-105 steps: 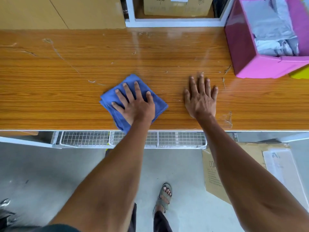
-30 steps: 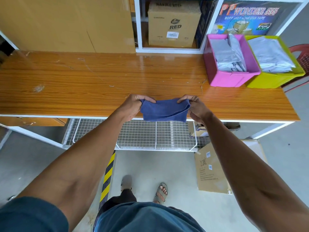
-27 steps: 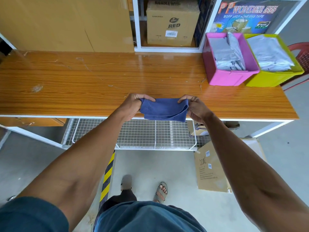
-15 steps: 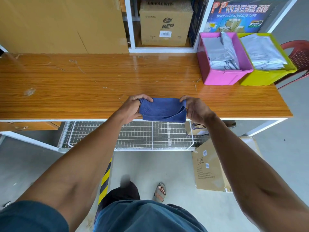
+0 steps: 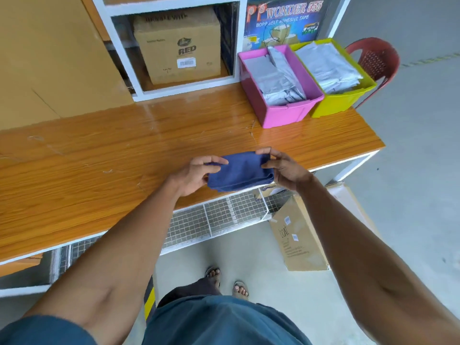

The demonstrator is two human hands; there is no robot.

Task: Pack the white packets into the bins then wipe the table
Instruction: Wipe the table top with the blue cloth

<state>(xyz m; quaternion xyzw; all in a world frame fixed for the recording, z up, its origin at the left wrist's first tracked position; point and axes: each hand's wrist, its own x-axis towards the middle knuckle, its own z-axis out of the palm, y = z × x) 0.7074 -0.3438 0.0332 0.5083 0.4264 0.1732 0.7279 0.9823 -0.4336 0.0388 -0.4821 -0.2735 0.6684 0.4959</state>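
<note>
Blue cloth folded, pinched between left hand, right hand grips.

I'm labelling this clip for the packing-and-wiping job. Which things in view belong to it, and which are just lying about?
Part of the job:
blue cloth, pinched by the left hand and right hand
wooden table
pink bin and yellow-green bin, both holding white packets

Just lying about:
RED carton
red plastic chair
floor carton
</note>
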